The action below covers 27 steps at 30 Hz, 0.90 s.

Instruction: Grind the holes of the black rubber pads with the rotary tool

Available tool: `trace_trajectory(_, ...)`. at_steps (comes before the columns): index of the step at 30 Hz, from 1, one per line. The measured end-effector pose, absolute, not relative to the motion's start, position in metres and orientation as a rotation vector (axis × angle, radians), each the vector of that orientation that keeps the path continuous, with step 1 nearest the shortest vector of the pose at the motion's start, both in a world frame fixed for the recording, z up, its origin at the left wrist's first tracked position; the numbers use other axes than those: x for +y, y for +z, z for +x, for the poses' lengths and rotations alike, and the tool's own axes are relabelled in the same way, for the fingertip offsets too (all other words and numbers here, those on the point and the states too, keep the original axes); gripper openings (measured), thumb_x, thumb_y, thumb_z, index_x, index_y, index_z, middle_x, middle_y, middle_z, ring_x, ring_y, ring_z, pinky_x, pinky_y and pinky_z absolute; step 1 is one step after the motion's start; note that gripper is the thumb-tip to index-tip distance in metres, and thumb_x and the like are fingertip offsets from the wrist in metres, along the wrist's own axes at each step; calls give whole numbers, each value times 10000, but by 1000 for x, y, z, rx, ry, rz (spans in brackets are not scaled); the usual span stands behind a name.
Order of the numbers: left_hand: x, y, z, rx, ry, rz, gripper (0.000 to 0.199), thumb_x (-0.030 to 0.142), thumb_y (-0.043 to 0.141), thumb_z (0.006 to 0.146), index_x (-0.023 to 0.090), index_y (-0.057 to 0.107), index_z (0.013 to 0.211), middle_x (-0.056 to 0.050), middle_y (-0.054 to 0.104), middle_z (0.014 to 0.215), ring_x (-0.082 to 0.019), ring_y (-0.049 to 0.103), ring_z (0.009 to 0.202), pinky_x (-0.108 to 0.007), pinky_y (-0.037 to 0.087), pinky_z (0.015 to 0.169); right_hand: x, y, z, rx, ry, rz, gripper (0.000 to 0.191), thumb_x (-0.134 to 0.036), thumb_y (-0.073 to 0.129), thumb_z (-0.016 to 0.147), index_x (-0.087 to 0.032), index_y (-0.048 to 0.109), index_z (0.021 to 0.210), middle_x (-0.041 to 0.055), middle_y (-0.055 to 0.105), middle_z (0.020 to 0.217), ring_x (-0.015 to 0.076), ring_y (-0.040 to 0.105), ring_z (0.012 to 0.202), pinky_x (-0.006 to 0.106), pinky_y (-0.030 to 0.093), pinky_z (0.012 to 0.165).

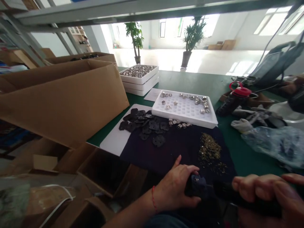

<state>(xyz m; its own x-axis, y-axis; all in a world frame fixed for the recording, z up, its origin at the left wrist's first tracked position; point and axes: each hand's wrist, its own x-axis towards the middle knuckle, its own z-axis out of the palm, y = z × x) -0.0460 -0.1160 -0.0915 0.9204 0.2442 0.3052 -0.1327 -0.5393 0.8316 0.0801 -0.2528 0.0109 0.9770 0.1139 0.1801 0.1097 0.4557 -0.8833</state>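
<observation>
Left fingers (193, 169) around black part (199, 183)

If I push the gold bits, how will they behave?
The gold bits lie loosely heaped, with strays at the near end, so they'd likely spread. Each looks tiny, so probably light. The dark cloth underneath might ruck up.

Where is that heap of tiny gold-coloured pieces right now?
It's right of centre in the head view: the gold-coloured heap lies on the dark cloth, nearer than the white tray, beyond the left hand and to its right.
</observation>
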Motion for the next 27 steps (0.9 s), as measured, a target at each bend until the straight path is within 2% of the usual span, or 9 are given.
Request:
trace_trajectory(3, -117, -90, -46, 82, 487, 2084, 847, 323, 950, 825, 182, 548, 1557, -136, 777, 1414, -320, 778, 1316, -673, 179, 1457, -236, 27, 70, -219, 13, -1161, 319, -236, 892, 693, -294, 733, 963, -67, 511, 634, 162, 438, 484, 339, 546, 499)
trace_trajectory(7, -117, -89, -46, 97, 464, 2082, 850, 300, 941, 819, 204, 536, 1560, -123, 777, 1413, -320, 778, 1317, -676, 177, 1459, -224, 35, 65, -269, 27, -1179, 322, -288, 917, 706, -242, 705, 944, -74, 542, 606, 154, 488, 472, 291, 536, 473)
trace_trajectory(18, -117, -90, -46, 82, 473, 2079, 865, 269, 946, 809, 220, 524, 1562, -118, 775, 1426, -320, 778, 1311, -698, 179, 1454, -224, 25, 69, -365, 57, -1158, 264, -192, 920, 809, -200, 732, 994, -49, 573, 632, 141, 548, 491, 280, 581, 517)
trace_trajectory(27, -117, -91, -46, 49, 546, 2075, 875, 235, 965, 791, 192, 531, 1550, -130, 784, 1389, -315, 787, 1279, -684, 214, 1453, -219, 26, 70, -376, 69, -1165, 265, -183, 907, 819, -195, 724, 1011, -51, 576, 633, 139, 553, 492, 272, 574, 520)
